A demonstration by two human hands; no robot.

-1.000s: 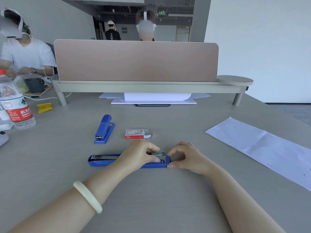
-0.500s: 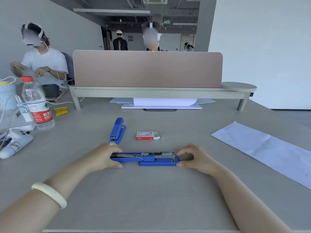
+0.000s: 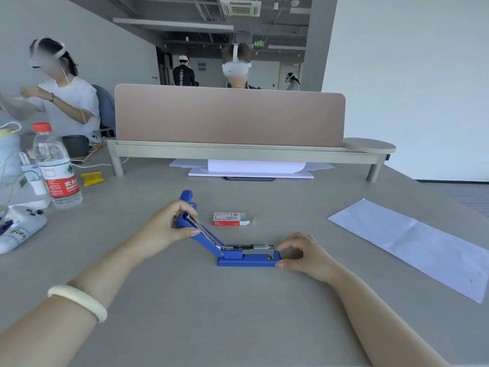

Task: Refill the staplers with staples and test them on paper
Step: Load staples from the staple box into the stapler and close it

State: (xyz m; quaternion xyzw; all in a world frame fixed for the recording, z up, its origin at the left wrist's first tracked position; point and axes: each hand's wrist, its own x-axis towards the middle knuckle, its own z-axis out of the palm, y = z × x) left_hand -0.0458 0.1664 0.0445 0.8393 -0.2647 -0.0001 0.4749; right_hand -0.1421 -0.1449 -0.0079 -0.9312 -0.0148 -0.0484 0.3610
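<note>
A blue stapler [image 3: 247, 256] lies on the grey table in front of me with its metal staple channel showing. Its blue lid [image 3: 203, 233] is raised at a slant to the left. My left hand [image 3: 165, 227] grips the lid's free end between thumb and fingers. My right hand [image 3: 304, 251] pinches the front end of the stapler's base and holds it on the table. A second blue stapler [image 3: 186, 196] stands just behind my left hand, mostly hidden by it. A red and white staple box [image 3: 229, 219] lies beyond the open stapler. A long white sheet of paper [image 3: 412, 242] lies at the right.
At the left stand a water bottle [image 3: 55, 168], a white controller [image 3: 18, 226] with cables and a small yellow object [image 3: 91, 178]. A pink divider on a raised shelf [image 3: 238, 151] crosses the back, with white sheets under it. People sit beyond.
My left hand slid from the stapler's middle to the far end of the flat-open lid and has now swung it up to a slant. My right hand stayed on the base's front.
</note>
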